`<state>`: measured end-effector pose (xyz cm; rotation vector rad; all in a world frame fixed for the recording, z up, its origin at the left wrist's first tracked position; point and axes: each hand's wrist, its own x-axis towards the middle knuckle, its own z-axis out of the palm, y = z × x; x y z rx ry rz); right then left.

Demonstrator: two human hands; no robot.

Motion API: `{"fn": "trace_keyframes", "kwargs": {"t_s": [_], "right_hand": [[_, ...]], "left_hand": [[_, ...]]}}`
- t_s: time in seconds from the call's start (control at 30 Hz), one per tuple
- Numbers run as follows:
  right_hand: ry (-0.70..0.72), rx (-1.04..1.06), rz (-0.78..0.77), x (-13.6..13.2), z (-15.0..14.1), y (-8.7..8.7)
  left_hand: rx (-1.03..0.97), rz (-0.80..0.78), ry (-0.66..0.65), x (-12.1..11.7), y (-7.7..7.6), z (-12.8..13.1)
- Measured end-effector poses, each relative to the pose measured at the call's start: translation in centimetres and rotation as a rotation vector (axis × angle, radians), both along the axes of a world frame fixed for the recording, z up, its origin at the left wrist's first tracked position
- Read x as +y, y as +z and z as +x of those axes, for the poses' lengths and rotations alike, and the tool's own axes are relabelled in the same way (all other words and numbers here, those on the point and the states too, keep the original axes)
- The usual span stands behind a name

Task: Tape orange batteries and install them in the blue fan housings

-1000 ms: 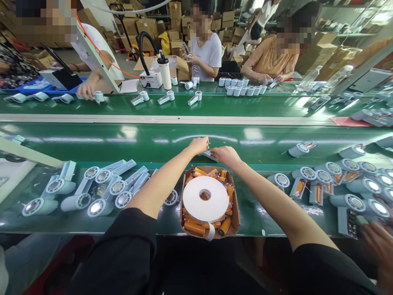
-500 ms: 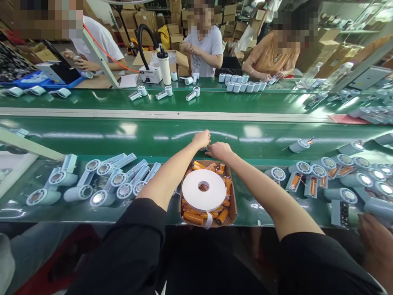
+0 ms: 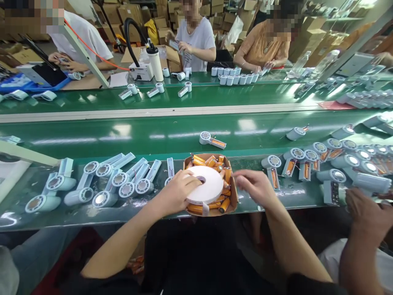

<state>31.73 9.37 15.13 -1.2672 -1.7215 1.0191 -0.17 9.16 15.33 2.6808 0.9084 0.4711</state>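
Note:
My left hand [image 3: 181, 189] grips the left side of a white roll of tape [image 3: 211, 188], fingers over its top near the core. The roll lies on orange cylindrical batteries [image 3: 225, 205] in a cardboard box [image 3: 235, 196], its loose end hanging at the front. Right of the box, my right hand [image 3: 256, 186] hovers with fingers apart, index finger and thumb toward the box; nothing shows in it. On the green belt beyond lies a light-blue fan housing [image 3: 205, 138], round head to the left, an orange battery [image 3: 217, 143] in its handle.
Fan housings without visible batteries [image 3: 104, 198] lie at left; housings with orange batteries [image 3: 290, 166] crowd the right. A co-worker's hand [image 3: 365, 209] is at far right. Several people sit across the belt [image 3: 172, 98]. A slanted post [image 3: 27, 153] stands at left.
Both hands have left the belt and come back to the box, the left onto the tape roll, the right beside it. The fan housing they were over now lies uncovered on the belt.

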Motion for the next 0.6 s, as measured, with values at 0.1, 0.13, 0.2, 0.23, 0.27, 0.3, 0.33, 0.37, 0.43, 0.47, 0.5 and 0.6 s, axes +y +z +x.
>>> {"fn": "trace_keyframes", "kwargs": {"t_s": [0.1, 0.13, 0.2, 0.23, 0.27, 0.3, 0.33, 0.37, 0.43, 0.47, 0.5, 0.6], "right_hand": [[0.169, 0.165, -0.199, -4.8, -3.5, -0.9], [0.238, 0.186, -0.235, -5.9, -5.0, -1.1], [0.394, 0.182, -0.246, -7.6, -7.9, -1.2], [0.489, 0.169, -0.233, -8.1, -9.1, -1.2], [0.580, 0.151, -0.208, -8.3, -9.9, -1.2], [0.644, 0.128, -0.179, -8.2, -10.5, -1.1], [0.657, 0.102, -0.159, -8.0, -10.7, -1.1], [0.617, 0.077, -0.156, -7.5, -10.8, -1.1], [0.436, 0.059, -0.189, -6.4, -10.5, -0.9], [0.365, 0.076, -0.223, -5.8, -10.4, -0.7], [0.337, 0.103, -0.261, -5.4, -10.5, -0.5], [0.452, 0.127, -0.291, -5.3, -11.0, 0.5]], "left_hand": [[-0.124, 0.183, 0.162, -1.2, 0.0, -0.4], [-0.138, 0.237, 0.222, -1.5, -0.2, -0.7], [-0.149, 0.315, 0.349, -2.0, -0.8, -1.5], [-0.157, 0.338, 0.417, -2.3, -1.3, -2.1], [-0.166, 0.353, 0.484, -2.6, -1.7, -2.7], [-0.174, 0.359, 0.545, -2.9, -2.2, -3.5], [-0.178, 0.359, 0.591, -3.3, -2.5, -4.2], [-0.177, 0.358, 0.615, -3.7, -2.7, -4.8], [-0.156, 0.365, 0.609, -4.6, -2.9, -5.6], [-0.148, 0.377, 0.580, -5.0, -2.9, -5.7], [-0.146, 0.396, 0.542, -5.4, -2.8, -5.8], [-0.199, 0.470, 0.471, -6.0, -2.6, -5.7]]}}
